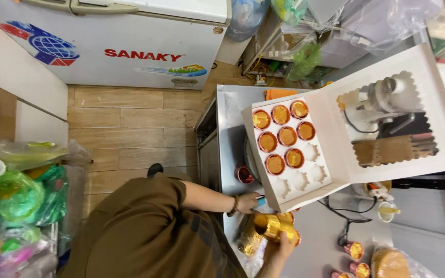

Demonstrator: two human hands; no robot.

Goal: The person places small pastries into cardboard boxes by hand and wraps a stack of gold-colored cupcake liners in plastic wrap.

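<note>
Gold foil cups [273, 227], a nested stack of them, sit in the right hand [280, 246], low at the near edge of the steel table [227, 105] and just under the front corner of the white box [336, 154]. The right-hand fingers are curled round the stack. The left hand [246, 202], a bead bracelet at the wrist, is closed on that same front corner of the box.

The danger, as I read it, is the box. It looks raised on one side and hangs out past the table edge with its lid flung open. If the one-handed pinch on the corner slips, the filled cups [284, 136] could slide in their holes or tip out. The foil stack is thin and shiny, so a hard squeeze would dent it and a loose one could drop a cup to the floor.

The foil is bright gold, crinkled and glossy. In the box insert, eight copper-rimmed cups hold orange filling and four scalloped holes nearest the hands are bare. Whether the box rests on the table is hard to tell from this angle.

One lone copper cup [244, 174] stands just left of the box. More filled cups [355, 250] wait further along the table, and a stand mixer [387, 98] shows through the lid's window.
</note>
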